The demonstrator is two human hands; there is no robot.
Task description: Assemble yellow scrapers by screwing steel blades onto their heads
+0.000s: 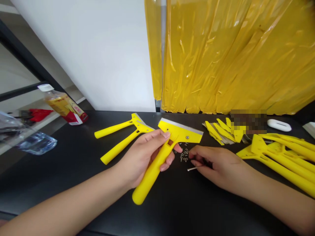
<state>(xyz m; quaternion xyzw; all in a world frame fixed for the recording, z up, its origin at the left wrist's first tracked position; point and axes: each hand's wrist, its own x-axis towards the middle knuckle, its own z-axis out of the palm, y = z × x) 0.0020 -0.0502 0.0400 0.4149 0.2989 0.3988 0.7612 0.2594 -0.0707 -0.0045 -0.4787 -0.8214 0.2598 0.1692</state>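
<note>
A yellow scraper [154, 167] with a metal blade along its top edge is gripped near its neck by my left hand [150, 149]. One screw [187, 137] shows in the right part of its head, and a bare hole shows on the left. My right hand [211, 160] is closed around a thin metal tool [193, 168], whose tip sticks out to the left; the rest is hidden in the palm. The fingertips of that hand are at a small pile of screws [184, 155] on the black table [162, 213].
Two yellow scrapers [118, 147] lie at the left. On the right are several yellow handles [283, 160], a heap of flat yellow pieces [221, 131] and a white case [279, 125]. A drink bottle [65, 106] and a clear plastic container [36, 141] are far left. Yellow film [221, 59] hangs behind.
</note>
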